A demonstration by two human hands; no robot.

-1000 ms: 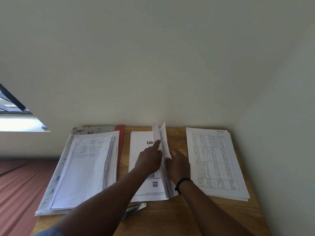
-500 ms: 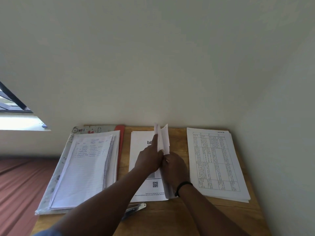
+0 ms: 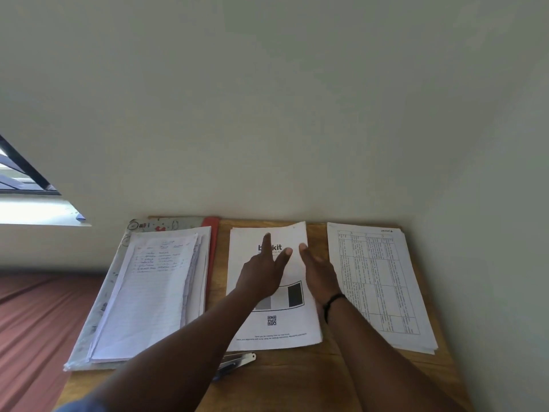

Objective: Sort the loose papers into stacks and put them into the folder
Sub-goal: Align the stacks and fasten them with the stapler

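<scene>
White middle stack at table centre; left hand fingers spread, right hand fingers straight together, flattening and squaring sheets, probably for foldering.

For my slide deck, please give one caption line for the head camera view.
Both hands, left hand and right hand, flatten the middle stack between two other paper stacks on a wooden desk.

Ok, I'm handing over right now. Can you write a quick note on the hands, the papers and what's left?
Left hand: open, fingers flat on the middle stack.
Right hand: open, at that stack's right edge.
Three stacks on the table: lined sheets at left on the folder, middle printed stack, table sheets at right.
Done: papers sorted into stacks.
Left: put the middle and right stacks into the folder.
</scene>
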